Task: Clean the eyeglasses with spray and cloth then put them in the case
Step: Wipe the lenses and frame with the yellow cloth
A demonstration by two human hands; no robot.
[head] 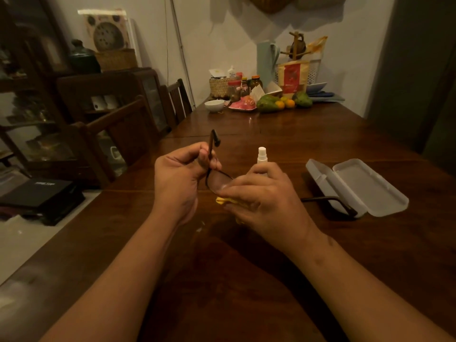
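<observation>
The right hand (261, 196) hides most of the yellow cloth (223, 200) and part of the eyeglasses (217, 180) at the middle of the frame; it seems to pinch the cloth on a lens. The left hand (180, 178) grips one side arm of them. The spray bottle (262, 155) stands half hidden behind the right hand. The open case (365, 186) lies at the right on the dark wooden desk (246, 267); the room is dim.

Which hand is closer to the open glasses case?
Right. The right hand, holding the cloth, is just left of the case; the left hand is farther left, gripping the eyeglasses.
</observation>
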